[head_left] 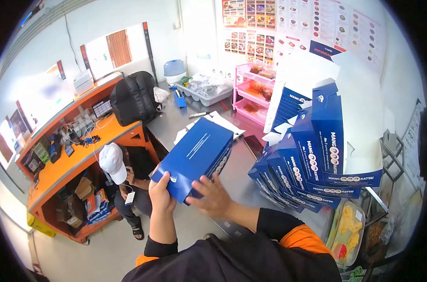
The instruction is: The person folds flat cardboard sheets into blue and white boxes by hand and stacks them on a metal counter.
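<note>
A blue cardboard box [194, 152] with white print is held up in front of me, tilted, over the metal table's edge. My left hand [163, 195] grips its near left corner, thumb on the upper face. My right hand [211, 195] is at the near right end, its fingers apart and slightly blurred, against or close to the box's end. To the right stands a leaning stack of open blue boxes [300, 164] printed "MANGOOO KATSU", nested in one another with flaps up.
White papers [218, 123] and a marker [199, 114] lie on the metal table [176, 123]. Behind are a pink rack [256, 94] and a grey tray [206, 94]. A seated person in a white cap [112, 162] holds a phone at left. A food container [349, 230] is at lower right.
</note>
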Available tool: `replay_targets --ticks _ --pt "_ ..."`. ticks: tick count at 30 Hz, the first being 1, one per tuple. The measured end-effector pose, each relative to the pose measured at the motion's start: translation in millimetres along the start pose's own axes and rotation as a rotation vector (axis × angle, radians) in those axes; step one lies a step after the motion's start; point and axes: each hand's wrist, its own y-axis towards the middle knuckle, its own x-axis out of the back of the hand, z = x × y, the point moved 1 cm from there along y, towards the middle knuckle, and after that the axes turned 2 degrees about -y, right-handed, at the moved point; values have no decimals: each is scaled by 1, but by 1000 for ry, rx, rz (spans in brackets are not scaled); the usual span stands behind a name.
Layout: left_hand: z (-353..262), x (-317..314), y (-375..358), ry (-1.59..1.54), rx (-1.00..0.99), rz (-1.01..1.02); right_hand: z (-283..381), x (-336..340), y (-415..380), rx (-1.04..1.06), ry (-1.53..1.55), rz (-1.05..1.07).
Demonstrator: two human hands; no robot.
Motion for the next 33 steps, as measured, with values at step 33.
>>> replay_targets --ticks 33 --pt "-2 4 -45 226 780 981 -30 107 78 -307 783 501"
